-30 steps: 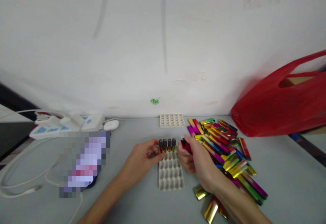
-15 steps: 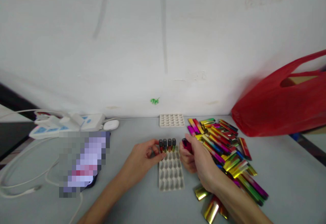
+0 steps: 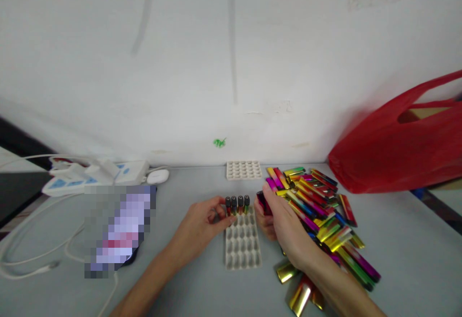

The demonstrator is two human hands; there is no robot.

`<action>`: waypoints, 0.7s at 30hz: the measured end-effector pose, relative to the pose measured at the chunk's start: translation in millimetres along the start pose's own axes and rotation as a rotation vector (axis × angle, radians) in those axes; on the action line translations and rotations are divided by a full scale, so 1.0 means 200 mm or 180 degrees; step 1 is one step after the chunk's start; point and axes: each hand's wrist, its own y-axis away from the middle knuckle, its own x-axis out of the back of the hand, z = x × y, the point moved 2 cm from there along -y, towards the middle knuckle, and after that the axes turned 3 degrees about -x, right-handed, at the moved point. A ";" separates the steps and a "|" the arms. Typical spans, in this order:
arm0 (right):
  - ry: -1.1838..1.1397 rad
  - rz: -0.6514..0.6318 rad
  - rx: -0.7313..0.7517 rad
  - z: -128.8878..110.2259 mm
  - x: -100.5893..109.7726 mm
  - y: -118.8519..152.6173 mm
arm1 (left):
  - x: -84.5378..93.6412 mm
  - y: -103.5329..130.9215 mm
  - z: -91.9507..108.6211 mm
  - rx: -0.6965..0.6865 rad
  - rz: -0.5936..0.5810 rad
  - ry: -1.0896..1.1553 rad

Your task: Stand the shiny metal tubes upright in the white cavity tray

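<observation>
A pale moulded tray (image 3: 242, 247) with rows of hollows lies in front of me. Several shiny tubes with black ends (image 3: 237, 205) stand side by side in its far row. My left hand (image 3: 209, 221) grips the tray's far left corner, thumb on the rim and fingers curled beside the leftmost tube. Just right of the tray, my right hand (image 3: 279, 223) is closed around a dark red shiny tube with a black end (image 3: 262, 201); the palm hides most of it. A heap of shiny multicoloured tubes (image 3: 314, 201) spreads beyond and under the right forearm.
A second pale tray (image 3: 243, 170) lies by the wall. At right stands a red bag (image 3: 393, 148). On the left are a white power strip (image 3: 133, 172), a white earbud case (image 3: 158, 176), a blurred-out phone (image 3: 122, 230) and white cables. Gold tubes (image 3: 301, 297) lie near the front.
My right hand has turned a little, its thumb now stretched up along the tube, and the tube has tilted. The left hand and the tray stay put.
</observation>
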 end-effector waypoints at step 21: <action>0.1349 0.0375 0.1688 -0.09 0.07 -0.01 | 0.00 0.01 0.01 -0.0060 -0.0057 0.0190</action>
